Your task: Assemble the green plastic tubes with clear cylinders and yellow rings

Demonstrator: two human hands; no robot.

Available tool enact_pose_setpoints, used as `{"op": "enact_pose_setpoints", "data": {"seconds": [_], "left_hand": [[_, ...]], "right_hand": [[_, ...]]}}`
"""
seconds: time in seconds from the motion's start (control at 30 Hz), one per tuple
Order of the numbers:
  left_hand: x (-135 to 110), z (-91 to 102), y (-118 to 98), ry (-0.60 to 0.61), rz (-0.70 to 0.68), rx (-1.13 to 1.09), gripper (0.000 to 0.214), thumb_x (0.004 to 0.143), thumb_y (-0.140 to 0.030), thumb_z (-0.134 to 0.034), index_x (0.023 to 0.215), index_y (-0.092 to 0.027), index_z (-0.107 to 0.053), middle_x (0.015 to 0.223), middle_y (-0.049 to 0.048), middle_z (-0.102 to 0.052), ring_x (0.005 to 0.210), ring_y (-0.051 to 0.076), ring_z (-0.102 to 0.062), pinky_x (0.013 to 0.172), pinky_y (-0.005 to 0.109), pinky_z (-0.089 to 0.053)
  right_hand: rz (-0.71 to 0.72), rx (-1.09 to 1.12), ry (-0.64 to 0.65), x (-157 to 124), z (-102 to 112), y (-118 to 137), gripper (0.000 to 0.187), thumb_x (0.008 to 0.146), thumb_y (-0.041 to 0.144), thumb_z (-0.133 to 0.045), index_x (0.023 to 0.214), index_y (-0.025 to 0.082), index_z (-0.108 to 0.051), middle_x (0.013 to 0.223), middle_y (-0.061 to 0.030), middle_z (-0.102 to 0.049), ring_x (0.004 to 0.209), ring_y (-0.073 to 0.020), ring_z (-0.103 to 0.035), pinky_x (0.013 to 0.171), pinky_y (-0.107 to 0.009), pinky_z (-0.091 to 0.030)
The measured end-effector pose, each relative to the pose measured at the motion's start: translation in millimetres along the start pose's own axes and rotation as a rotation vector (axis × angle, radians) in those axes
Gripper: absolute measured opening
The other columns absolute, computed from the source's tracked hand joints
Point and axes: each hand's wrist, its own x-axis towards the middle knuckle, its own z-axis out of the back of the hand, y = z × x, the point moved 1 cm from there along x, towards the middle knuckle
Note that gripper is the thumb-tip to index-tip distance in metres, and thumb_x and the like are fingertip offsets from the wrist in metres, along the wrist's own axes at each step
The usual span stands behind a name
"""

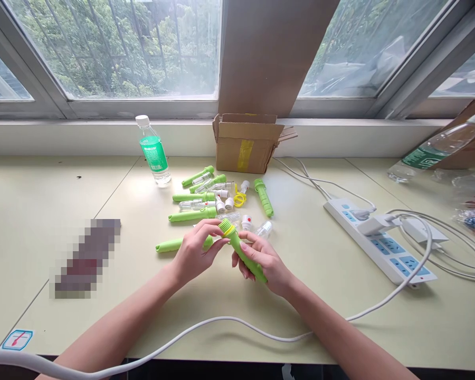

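The tube (250, 257) is up between the two hands above the middle of the desk (150, 327), nearer its near edge than its far one, tilted so that the threaded neck points to the far left and the plain end to the near right. The neck, with a yellow ring (230, 233) around it below the threads, sits at the tips of the left hand (198, 245): thumb and forefinger are bent to a narrow pinch there, touching the neck. The right hand (267, 258) grips the body lower down, its thumb laid along the upper side and the fingers curled beneath, little gap left between them. Just past the hands, toward the far edge, lie other tubes (192, 214), mostly pointing left, with clear covers (264, 229), white lamps (246, 222) and loose yellow rings (239, 199) to their right. One more tube (264, 198) lies apart at the right of this group. Near the far edge stand a box (237, 153) and, left of it, a bottle (155, 155). A power strip (374, 245) lies toward the right edge.
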Motion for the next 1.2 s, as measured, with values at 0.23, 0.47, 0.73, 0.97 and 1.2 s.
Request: {"op": "enact_pose_setpoints", "data": {"seconds": [0.23, 0.47, 0.73, 0.97, 1.2], "left_hand": [[1.4, -0.9, -1.1, 0.084, -0.025, -0.094, 0.025, 0.082, -0.011, -0.058, 0.104, -0.018, -0.051, 0.108, 0.0109, -0.058, 0.089, 0.016, -0.063, 0.070, 0.029, -0.058], [3.4, 0.1, 0.8, 0.016, -0.040, -0.060, 0.014, 0.084, -0.010, -0.057, 0.094, -0.018, -0.052, 0.099, 0.0075, -0.062, 0.087, 0.015, -0.063, 0.071, 0.029, -0.057], [1.3, -0.4, 0.0, 0.021, -0.034, -0.059, 0.016, 0.085, -0.012, -0.055, 0.100, -0.018, -0.052, 0.106, 0.0090, -0.061, 0.081, 0.013, -0.064, 0.067, 0.029, -0.058], [1.3, -0.8, 2.6, 0.001, -0.023, -0.026, 0.012, 0.084, -0.012, -0.058, 0.092, -0.018, -0.052, 0.096, 0.0068, -0.062, 0.086, 0.015, -0.064, 0.072, 0.030, -0.057], [-0.7, -2.2, 4.2, 0.035, 0.013, -0.086, 0.016, 0.085, -0.015, -0.056, 0.100, -0.018, -0.051, 0.104, 0.0081, -0.059, 0.079, 0.013, -0.064, 0.064, 0.028, -0.059]], "right_hand": [[-0.063, 0.078, 0.025, -2.5, 0.5, 4.8, 0.032, 0.088, 0.044, -0.048, 0.107, 0.018, -0.050, 0.060, -0.0008, -0.063, 0.032, -0.0064, -0.039, 0.032, -0.018, -0.025], [-0.055, 0.033, -0.032, -4.0, -4.0, 6.1, 0.037, 0.076, 0.034, -0.068, 0.103, 0.023, -0.046, 0.073, 0.0038, -0.060, 0.030, -0.0033, -0.036, 0.025, -0.015, -0.021], [0.001, 0.003, 0.018, -2.0, -1.6, 7.0, 0.029, 0.085, 0.042, -0.057, 0.098, 0.017, -0.057, 0.078, -0.0038, -0.061, 0.050, -0.0094, -0.052, 0.040, -0.020, -0.036], [-0.060, 0.009, -0.004, -3.7, -5.1, 4.9, 0.029, 0.085, 0.044, -0.056, 0.094, 0.017, -0.054, 0.075, -0.0008, -0.058, 0.036, -0.0032, -0.036, 0.030, -0.017, -0.021], [-0.019, -0.007, -0.068, -2.6, -4.0, 5.1, 0.028, 0.079, 0.040, -0.065, 0.093, 0.021, -0.049, 0.077, 0.0028, -0.057, 0.037, -0.0041, -0.041, 0.030, -0.016, -0.025]]}}
